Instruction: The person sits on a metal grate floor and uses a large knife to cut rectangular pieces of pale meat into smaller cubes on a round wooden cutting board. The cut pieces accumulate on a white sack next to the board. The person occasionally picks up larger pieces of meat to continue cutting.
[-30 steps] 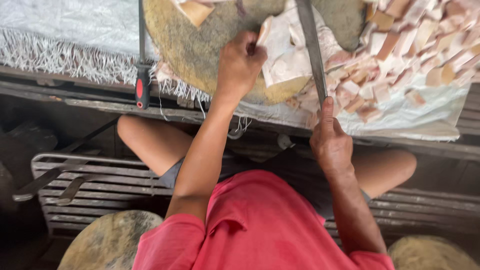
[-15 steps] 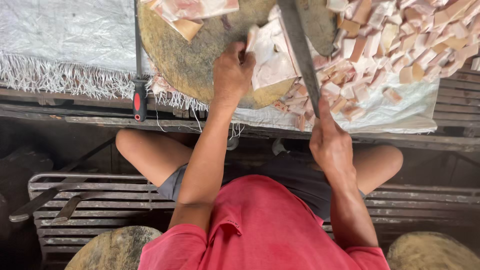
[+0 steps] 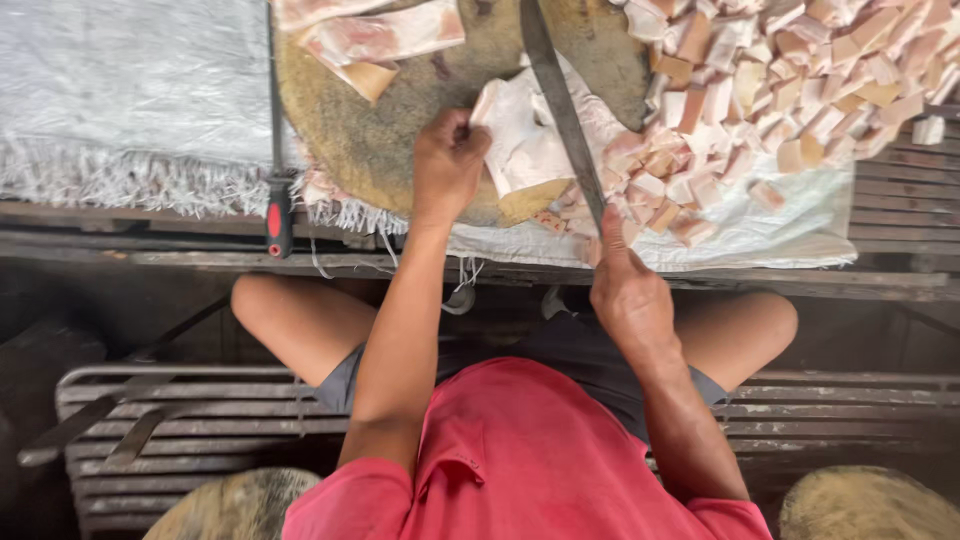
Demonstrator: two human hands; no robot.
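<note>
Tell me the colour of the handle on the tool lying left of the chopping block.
Black with a red patch, on the handle at the table edge; head view shows it best.

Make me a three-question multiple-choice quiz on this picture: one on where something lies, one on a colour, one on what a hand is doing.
1. Where does the red-handled tool lie?
A. left of the round wooden chopping block
B. on the cut pieces
C. on the bench below

2. What colour is the person's shirt?
A. blue
B. red
C. white

3. What is the left hand doing?
A. hanging free
B. gripping the long knife blade
C. pressing on the pale slab of fatty meat

Answers:
1 A, it lies at the block's left edge.
2 B, red fabric fills the lower middle.
3 C, its fingers rest on the slab; the right hand holds the knife.
</note>
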